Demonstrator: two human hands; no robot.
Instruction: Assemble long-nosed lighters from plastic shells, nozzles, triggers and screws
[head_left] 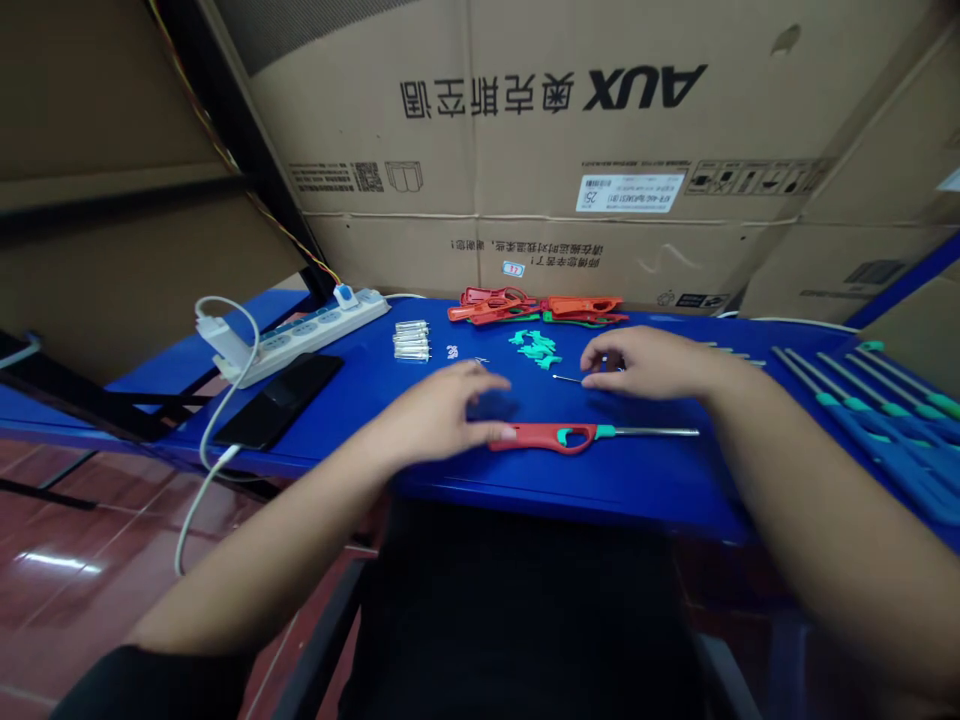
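A red gas lighter (541,437) with a turquoise trigger and a long metal tube lies across the table near its front edge. My left hand (444,412) is at its handle end, thumb resting on the handle, the other fingers spread above the table. Further right, my right hand (651,362) has its fingers curled round what looks like a small screwdriver; its thin metal shaft (567,379) sticks out to the left, and the palm hides most of its handle. Beyond the hands lie small turquoise plastic parts (535,347) and a few tiny screws (481,361).
Red and orange lighter shells (499,305) are piled at the back. Silvery cylinders (411,341) stand left of tiny pale pieces (452,352). Blue lighters (892,425) lie at the right. A power strip (307,335) and a black phone (281,400) occupy the left, before a large carton (525,130).
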